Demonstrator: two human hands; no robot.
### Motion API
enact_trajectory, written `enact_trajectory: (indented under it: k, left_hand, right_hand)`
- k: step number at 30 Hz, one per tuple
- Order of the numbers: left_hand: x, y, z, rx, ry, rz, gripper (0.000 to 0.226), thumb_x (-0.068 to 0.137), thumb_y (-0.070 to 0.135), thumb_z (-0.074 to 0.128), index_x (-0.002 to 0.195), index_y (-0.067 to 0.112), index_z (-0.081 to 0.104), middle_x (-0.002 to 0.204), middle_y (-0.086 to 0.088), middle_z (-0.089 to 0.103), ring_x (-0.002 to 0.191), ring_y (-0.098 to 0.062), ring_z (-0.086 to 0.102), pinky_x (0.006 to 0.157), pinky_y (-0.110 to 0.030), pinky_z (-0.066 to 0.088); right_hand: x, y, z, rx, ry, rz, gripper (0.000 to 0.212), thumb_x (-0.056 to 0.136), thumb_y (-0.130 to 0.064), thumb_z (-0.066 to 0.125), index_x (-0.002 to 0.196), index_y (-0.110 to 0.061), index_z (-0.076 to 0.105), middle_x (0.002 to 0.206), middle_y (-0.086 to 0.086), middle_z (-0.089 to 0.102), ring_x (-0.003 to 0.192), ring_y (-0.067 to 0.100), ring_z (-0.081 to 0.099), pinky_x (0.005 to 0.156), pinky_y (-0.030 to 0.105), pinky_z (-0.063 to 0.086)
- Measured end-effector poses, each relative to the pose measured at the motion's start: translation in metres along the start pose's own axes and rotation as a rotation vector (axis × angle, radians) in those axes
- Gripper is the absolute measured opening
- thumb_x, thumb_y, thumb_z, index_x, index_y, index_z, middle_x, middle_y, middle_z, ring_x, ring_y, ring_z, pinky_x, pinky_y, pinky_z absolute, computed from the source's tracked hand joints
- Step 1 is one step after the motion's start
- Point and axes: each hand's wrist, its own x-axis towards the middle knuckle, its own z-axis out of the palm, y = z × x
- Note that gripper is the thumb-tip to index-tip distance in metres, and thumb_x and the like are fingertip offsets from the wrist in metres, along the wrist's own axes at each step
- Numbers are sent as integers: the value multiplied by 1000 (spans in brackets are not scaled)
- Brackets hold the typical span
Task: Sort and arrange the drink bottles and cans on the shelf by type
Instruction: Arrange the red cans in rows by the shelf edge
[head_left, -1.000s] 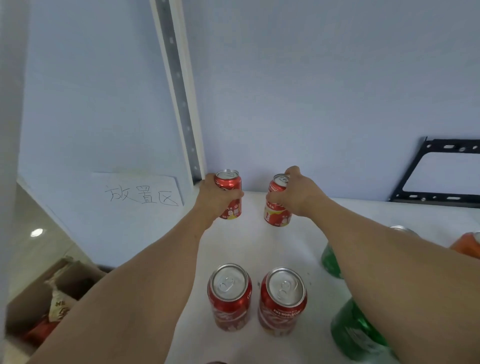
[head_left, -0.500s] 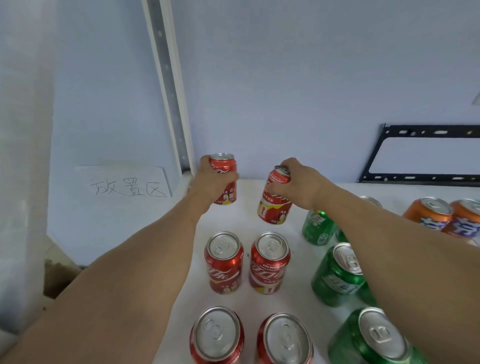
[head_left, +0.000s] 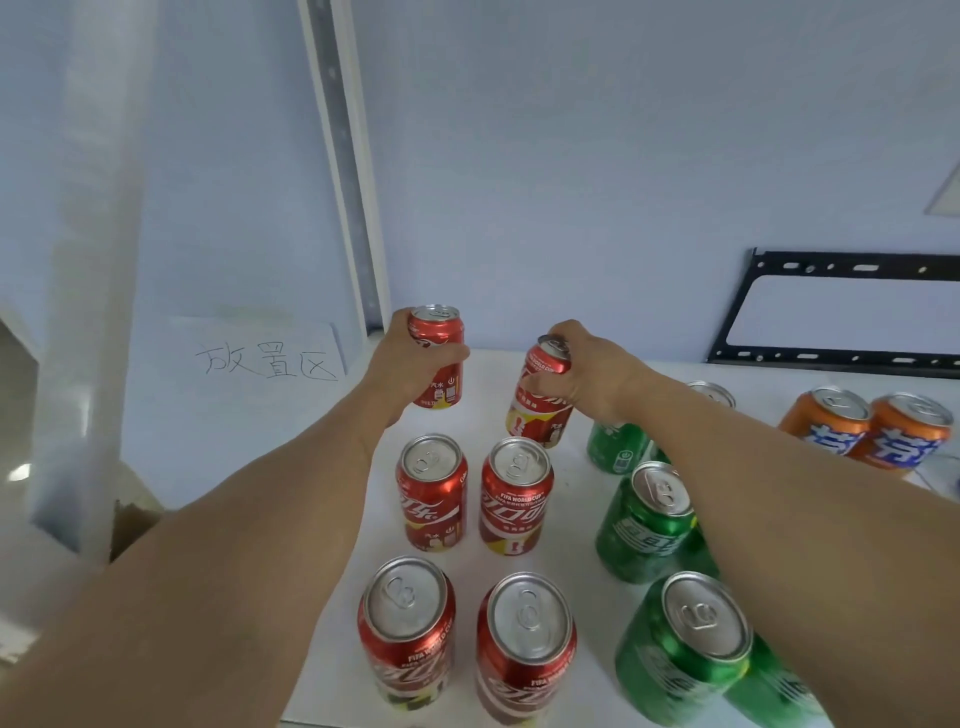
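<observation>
While four red cans (head_left: 474, 566) stand in two neat rows on the white shelf (head_left: 519, 551), the left hand (head_left: 410, 364) grips a fifth red can (head_left: 440, 358) and the right hand (head_left: 587, 376) grips a tilted sixth (head_left: 537, 410) at the back, so the red ones look nearly sorted beside the green cans (head_left: 649, 514).

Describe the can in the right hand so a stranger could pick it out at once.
Find the white upright post at the back of the shelf. Just right of it are two rows of red cans; the can is at the back of the right row. Unlike its upright neighbours, it is tilted, gripped by the right hand.
</observation>
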Motion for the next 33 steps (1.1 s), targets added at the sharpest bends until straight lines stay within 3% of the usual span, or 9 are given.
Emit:
enact_trajectory:
  k: [5, 13, 23, 27, 29, 33]
  left_hand:
    - [-6, 3, -4, -10, 25, 12, 78, 72, 26, 84, 136, 23, 40, 118, 2, 59, 105, -20, 59, 85, -35, 47]
    - [-10, -4, -9, 11, 31, 5, 74, 74, 24, 82, 135, 24, 41, 121, 2, 58, 107, -20, 57, 91, -37, 47]
    - [-13, -10, -11, 53, 29, 4, 72, 74, 26, 82, 134, 24, 43, 122, 3, 58, 107, -20, 56, 88, -34, 46]
    - [-16, -8, -12, 109, 34, 22, 70, 72, 31, 83, 132, 25, 46, 119, 4, 59, 106, -19, 58, 88, -34, 47]
    - [-17, -7, -12, 164, 37, 29, 76, 70, 36, 84, 134, 26, 46, 120, 4, 60, 107, -20, 59, 92, -37, 49]
    - [-22, -4, -11, 244, 35, 33, 84, 67, 38, 85, 138, 28, 41, 124, 2, 61, 109, -22, 59, 96, -42, 50]
  right_hand:
    - [4, -1, 13, 3, -51, -4, 70, 87, -32, 72, 142, -19, 32, 130, 8, 56, 100, 19, 54, 82, 31, 45]
    - [22, -3, 26, -52, -105, -28, 73, 88, -26, 72, 148, -24, 30, 142, 7, 45, 123, 27, 50, 98, 38, 44]
    - [35, 2, 38, -150, -120, -1, 78, 86, -33, 73, 149, -25, 27, 142, 10, 42, 122, 30, 51, 98, 39, 47]
    - [31, -8, 30, -59, -94, 40, 85, 88, -46, 67, 155, -27, 18, 157, 7, 24, 138, 30, 38, 107, 39, 36]
    - [27, -16, 19, -181, 13, -8, 68, 95, -46, 53, 154, -22, 26, 159, 5, 24, 140, 28, 35, 109, 37, 32]
    - [13, -26, 4, -638, 127, -171, 45, 100, -44, 39, 136, -20, 52, 141, 1, 48, 124, 24, 50, 99, 38, 42]
